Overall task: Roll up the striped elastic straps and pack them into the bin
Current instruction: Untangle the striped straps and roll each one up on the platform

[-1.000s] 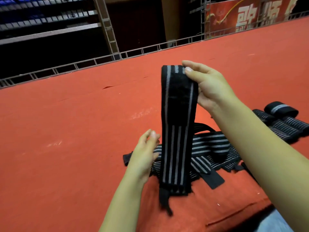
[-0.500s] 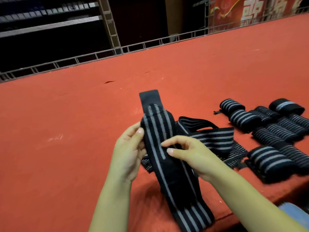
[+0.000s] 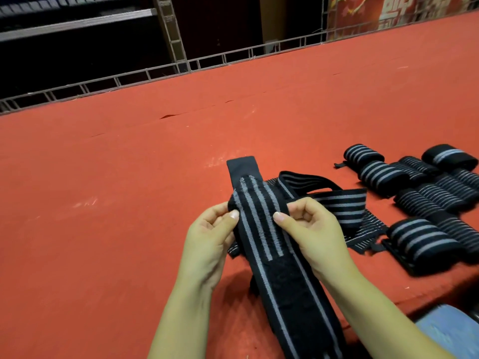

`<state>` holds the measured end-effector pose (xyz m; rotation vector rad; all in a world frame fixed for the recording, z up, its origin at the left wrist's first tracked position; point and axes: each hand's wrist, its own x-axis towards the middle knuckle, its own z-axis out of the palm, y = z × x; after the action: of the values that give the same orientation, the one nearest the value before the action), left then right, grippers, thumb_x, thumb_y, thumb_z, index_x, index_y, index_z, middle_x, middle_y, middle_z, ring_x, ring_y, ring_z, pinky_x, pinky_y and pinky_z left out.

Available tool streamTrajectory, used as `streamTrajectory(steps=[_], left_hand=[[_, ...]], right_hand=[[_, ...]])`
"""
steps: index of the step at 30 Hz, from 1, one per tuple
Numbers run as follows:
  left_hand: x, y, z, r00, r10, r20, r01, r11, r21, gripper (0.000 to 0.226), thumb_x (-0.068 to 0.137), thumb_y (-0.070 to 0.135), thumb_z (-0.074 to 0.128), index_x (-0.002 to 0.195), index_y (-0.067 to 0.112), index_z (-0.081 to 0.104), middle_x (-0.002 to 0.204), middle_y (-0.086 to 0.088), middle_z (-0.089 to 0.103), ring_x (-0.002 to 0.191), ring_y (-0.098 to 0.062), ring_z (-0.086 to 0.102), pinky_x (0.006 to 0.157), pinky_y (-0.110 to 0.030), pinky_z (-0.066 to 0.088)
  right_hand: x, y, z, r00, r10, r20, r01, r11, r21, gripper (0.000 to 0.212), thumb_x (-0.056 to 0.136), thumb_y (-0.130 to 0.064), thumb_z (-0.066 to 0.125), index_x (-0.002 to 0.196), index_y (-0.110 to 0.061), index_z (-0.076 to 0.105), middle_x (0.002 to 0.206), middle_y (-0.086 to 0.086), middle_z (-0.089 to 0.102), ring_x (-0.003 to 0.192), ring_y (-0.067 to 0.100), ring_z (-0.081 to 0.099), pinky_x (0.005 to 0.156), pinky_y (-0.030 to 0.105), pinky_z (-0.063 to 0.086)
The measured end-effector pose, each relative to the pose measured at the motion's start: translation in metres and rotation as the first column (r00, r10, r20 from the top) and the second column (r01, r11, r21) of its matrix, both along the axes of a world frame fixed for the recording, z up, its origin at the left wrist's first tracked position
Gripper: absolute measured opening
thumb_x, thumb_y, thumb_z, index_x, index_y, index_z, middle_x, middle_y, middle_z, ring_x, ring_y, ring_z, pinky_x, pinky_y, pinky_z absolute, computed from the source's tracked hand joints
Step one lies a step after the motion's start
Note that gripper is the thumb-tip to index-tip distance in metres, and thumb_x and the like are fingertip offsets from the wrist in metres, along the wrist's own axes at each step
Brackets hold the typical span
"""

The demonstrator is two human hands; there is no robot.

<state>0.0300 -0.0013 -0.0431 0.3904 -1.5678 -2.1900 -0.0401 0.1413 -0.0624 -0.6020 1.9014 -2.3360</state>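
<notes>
1. A black strap with grey stripes point(image 3: 261, 229) runs from frame centre down to the bottom edge, above the red table point(image 3: 103, 203).
2. The left hand point(image 3: 210, 239) pinches its left edge; the right hand point(image 3: 311, 231) pinches its right edge.
3. Loose straps point(image 3: 337, 206) lie just behind the hands.
4. Rolled straps point(image 3: 425, 193) sit grouped at the right edge; no bin is in view.

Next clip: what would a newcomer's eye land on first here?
The black strap with grey stripes at centre, pinched at each edge by the left hand and right hand. Next, the cluster of rolled straps to the right on the red table, with loose straps behind the hands.
</notes>
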Motion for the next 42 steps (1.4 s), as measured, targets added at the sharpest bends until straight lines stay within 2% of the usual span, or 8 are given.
streamTrajectory(steps=[9, 13, 20, 23, 30, 34, 37, 42], left_hand=[[-0.001, -0.006, -0.012, 0.989, -0.109, 0.099, 0.116, 0.991, -0.067, 0.036, 0.083, 0.024, 0.060, 0.113, 0.005, 0.070, 0.109, -0.018, 0.073, 0.096, -0.026, 0.068, 0.079, -0.034, 0.055], [-0.004, 0.001, -0.013, 0.988, -0.064, 0.144, 0.102, 0.957, -0.272, 0.014, 0.085, 0.012, 0.066, 0.084, 0.016, 0.079, 0.094, -0.009, 0.077, 0.087, -0.020, 0.069, 0.082, -0.037, 0.053], [-0.005, -0.001, -0.016, 0.986, -0.005, 0.167, 0.064, 0.934, -0.353, 0.035, 0.072, 0.014, 0.085, 0.053, 0.019, 0.056, 0.064, -0.009, 0.060, 0.065, -0.019, 0.053, 0.059, -0.030, 0.040], [0.000, -0.006, -0.017, 0.989, 0.003, 0.149, 0.045, 0.946, -0.321, 0.043, 0.060, 0.035, 0.090, 0.060, 0.011, 0.054, 0.065, -0.011, 0.050, 0.063, -0.019, 0.044, 0.054, -0.029, 0.032], [0.012, -0.027, -0.010, 0.993, 0.115, 0.014, -0.111, 0.981, -0.156, 0.026, 0.074, 0.023, 0.078, 0.065, 0.015, 0.055, 0.061, 0.001, 0.054, 0.053, -0.008, 0.047, 0.048, -0.021, 0.039], [0.016, -0.042, 0.006, 0.979, 0.191, -0.070, -0.200, 0.966, -0.166, 0.010, 0.079, 0.021, 0.064, 0.083, 0.012, 0.061, 0.069, 0.001, 0.064, 0.058, -0.007, 0.057, 0.054, -0.019, 0.047], [0.019, -0.054, 0.017, 0.965, 0.241, -0.107, -0.257, 0.948, -0.189, 0.011, 0.093, 0.005, 0.057, 0.091, 0.016, 0.058, 0.066, 0.003, 0.070, 0.055, -0.006, 0.062, 0.053, -0.018, 0.050], [0.028, -0.067, 0.015, 0.961, 0.268, -0.071, -0.277, 0.941, -0.196, 0.017, 0.096, 0.000, 0.053, 0.099, 0.016, 0.058, 0.075, 0.001, 0.075, 0.060, -0.007, 0.067, 0.054, -0.018, 0.054]], right_hand=[[-0.015, 0.009, -0.008, 0.944, 0.297, 0.143, -0.319, 0.933, 0.166, 0.015, 0.086, -0.005, 0.068, 0.080, -0.015, 0.058, 0.055, -0.006, 0.052, 0.047, 0.003, 0.045, 0.045, 0.013, 0.035], [-0.015, 0.005, -0.012, 0.988, 0.128, 0.089, -0.135, 0.988, 0.078, 0.015, 0.087, -0.010, 0.068, 0.075, -0.012, 0.059, 0.056, -0.013, 0.055, 0.047, -0.003, 0.048, 0.048, 0.009, 0.036], [-0.022, 0.002, -0.016, 0.956, 0.143, 0.255, -0.147, 0.989, -0.005, 0.018, 0.087, -0.006, 0.066, 0.073, -0.008, 0.055, 0.068, 0.005, 0.063, 0.062, 0.014, 0.062, 0.058, 0.025, 0.051], [-0.037, 0.009, -0.026, 0.966, 0.023, 0.259, -0.035, 0.999, 0.041, 0.026, 0.086, -0.004, 0.066, 0.066, -0.015, 0.054, 0.075, 0.013, 0.057, 0.073, 0.024, 0.055, 0.072, 0.038, 0.045], [-0.071, 0.041, -0.046, 0.939, -0.270, 0.215, 0.219, 0.947, 0.233, 0.028, 0.085, -0.010, 0.069, 0.068, -0.015, 0.048, 0.069, 0.008, 0.050, 0.071, 0.024, 0.050, 0.067, 0.037, 0.041], [-0.080, 0.039, -0.040, 0.955, -0.279, 0.105, 0.213, 0.886, 0.411, 0.023, 0.082, -0.005, 0.071, 0.091, -0.017, 0.053, 0.102, 0.010, 0.057, 0.092, 0.022, 0.055, 0.080, 0.032, 0.041], [-0.081, 0.026, -0.017, 0.937, -0.295, -0.185, 0.347, 0.754, 0.557, 0.045, 0.085, -0.008, 0.068, 0.124, -0.012, 0.048, 0.130, 0.011, 0.044, 0.118, 0.022, 0.047, 0.096, 0.024, 0.032], [-0.079, -0.041, 0.014, 0.905, 0.179, -0.386, 0.161, 0.697, 0.699, 0.032, 0.090, -0.021, 0.064, 0.120, -0.015, 0.057, 0.128, 0.003, 0.047, 0.118, 0.018, 0.049, 0.097, 0.020, 0.030]])
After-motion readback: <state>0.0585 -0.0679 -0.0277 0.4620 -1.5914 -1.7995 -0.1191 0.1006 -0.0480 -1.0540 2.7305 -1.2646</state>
